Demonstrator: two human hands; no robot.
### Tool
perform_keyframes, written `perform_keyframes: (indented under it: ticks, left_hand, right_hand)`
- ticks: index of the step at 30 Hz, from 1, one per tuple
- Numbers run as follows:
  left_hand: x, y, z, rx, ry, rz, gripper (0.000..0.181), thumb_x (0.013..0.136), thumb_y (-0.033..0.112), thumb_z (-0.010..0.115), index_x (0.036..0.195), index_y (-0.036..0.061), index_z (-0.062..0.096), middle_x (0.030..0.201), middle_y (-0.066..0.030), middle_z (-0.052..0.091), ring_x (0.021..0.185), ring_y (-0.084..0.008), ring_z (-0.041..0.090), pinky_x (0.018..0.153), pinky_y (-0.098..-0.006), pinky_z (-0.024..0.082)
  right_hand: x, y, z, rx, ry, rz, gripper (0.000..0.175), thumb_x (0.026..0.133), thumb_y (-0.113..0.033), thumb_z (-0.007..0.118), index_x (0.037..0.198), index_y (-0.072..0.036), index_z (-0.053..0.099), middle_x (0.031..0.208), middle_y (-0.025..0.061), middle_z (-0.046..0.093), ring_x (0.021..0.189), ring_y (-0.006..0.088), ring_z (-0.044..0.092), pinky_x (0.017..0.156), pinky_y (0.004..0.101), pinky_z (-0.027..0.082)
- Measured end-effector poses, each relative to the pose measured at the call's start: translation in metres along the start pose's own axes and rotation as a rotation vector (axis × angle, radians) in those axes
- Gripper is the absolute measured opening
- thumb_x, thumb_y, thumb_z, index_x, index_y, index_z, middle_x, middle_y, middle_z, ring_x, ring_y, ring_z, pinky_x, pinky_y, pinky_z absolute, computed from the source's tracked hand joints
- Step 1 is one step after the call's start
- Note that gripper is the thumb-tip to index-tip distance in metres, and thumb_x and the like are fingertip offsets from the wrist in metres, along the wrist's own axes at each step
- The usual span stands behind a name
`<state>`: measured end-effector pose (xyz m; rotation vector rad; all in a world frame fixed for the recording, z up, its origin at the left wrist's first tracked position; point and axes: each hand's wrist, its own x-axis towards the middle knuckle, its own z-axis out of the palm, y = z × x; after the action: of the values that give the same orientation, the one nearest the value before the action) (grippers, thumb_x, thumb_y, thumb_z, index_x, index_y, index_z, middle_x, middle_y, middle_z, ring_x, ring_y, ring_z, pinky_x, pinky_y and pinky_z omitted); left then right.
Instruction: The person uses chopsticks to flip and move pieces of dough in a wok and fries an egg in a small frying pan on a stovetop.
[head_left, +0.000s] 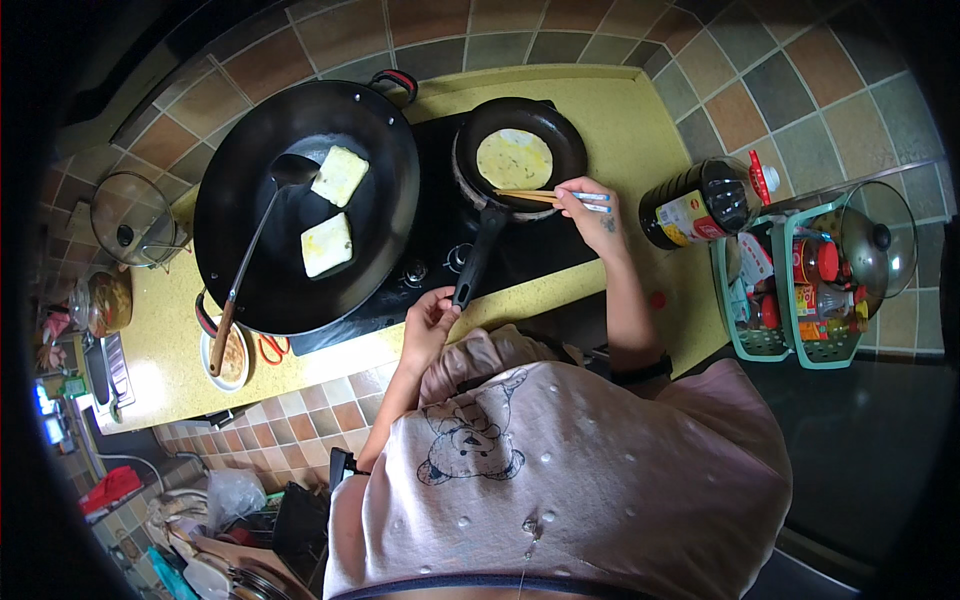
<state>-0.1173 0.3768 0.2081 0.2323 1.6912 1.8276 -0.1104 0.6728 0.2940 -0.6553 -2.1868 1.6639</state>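
My left hand (427, 330) grips the end of the black handle (480, 255) of a small frying pan (559, 135). A round, pale yellow pancake (514, 160) with green flecks lies in that pan. Between the fingers of my right hand (594, 216) is a pair of chopsticks (551, 197), blue and white at the top, their tips at the pancake's near edge. To the left, a large black wok (375, 247) holds two folded square pancakes (340, 176). A ladle (259, 251) with a wooden handle rests in the wok, its handle lying over the rim.
A plate (244, 379) with a browned pancake and orange-handled scissors (270, 349) lie on the yellow counter (322, 375) by the wok. At right stand a large bottle of dark sauce (697, 202) and green baskets (817, 360) of condiments. Glass lids (131, 217) hang on both sides.
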Motion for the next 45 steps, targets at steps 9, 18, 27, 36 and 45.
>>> perform_keyframes:
  ticks: [9,18,27,36,45]
  left_hand:
    - [0.024,0.011,0.010,-0.027,-0.132,-0.008,0.025,0.088,0.005,0.054,0.111,-0.0020,0.053,0.086,-0.0002,0.058,0.074,-0.0057,0.054,0.068,-0.0185,0.043]
    - [0.068,0.039,0.029,-0.272,-0.217,-0.422,0.024,0.090,0.021,0.055,0.104,0.0011,0.054,0.067,0.0010,0.051,0.046,-0.0063,0.043,0.044,-0.0188,0.037]
    - [0.064,0.078,0.045,-0.112,-0.206,-0.259,0.028,0.090,0.022,0.056,0.100,-0.0039,0.052,0.066,0.0006,0.047,0.047,-0.0062,0.041,0.045,-0.0196,0.032]
    - [0.062,0.088,0.050,-0.166,-0.195,-0.286,0.026,0.090,0.020,0.054,0.100,-0.0039,0.051,0.069,-0.0005,0.048,0.047,-0.0061,0.041,0.044,-0.0190,0.033]
    - [0.064,0.092,0.047,-0.267,-0.235,-0.316,0.023,0.089,0.017,0.056,0.098,-0.0034,0.051,0.068,-0.0014,0.050,0.049,-0.0081,0.043,0.045,-0.0213,0.034]
  right_hand:
    - [-0.003,0.003,0.001,0.030,0.020,-0.025,0.012,0.083,-0.012,0.061,0.085,0.000,0.062,0.074,0.0038,0.063,0.069,0.0100,0.061,0.063,0.0230,0.048]
    - [-0.007,0.003,-0.024,0.137,0.246,-0.059,0.016,0.084,-0.013,0.061,0.087,0.003,0.062,0.078,0.0058,0.064,0.070,0.0138,0.064,0.063,0.0245,0.052]
    - [-0.021,0.015,-0.058,0.175,0.413,-0.043,0.018,0.085,-0.013,0.060,0.087,0.004,0.061,0.080,0.0083,0.063,0.071,0.0157,0.064,0.063,0.0252,0.053]
    - [-0.017,0.020,-0.055,0.175,0.420,-0.053,0.017,0.085,-0.014,0.061,0.087,0.003,0.062,0.080,0.0067,0.064,0.070,0.0141,0.063,0.063,0.0246,0.052]
    - [-0.010,0.020,-0.054,0.160,0.410,-0.063,0.017,0.085,-0.013,0.061,0.087,0.003,0.062,0.079,0.0068,0.064,0.070,0.0139,0.063,0.063,0.0248,0.052]
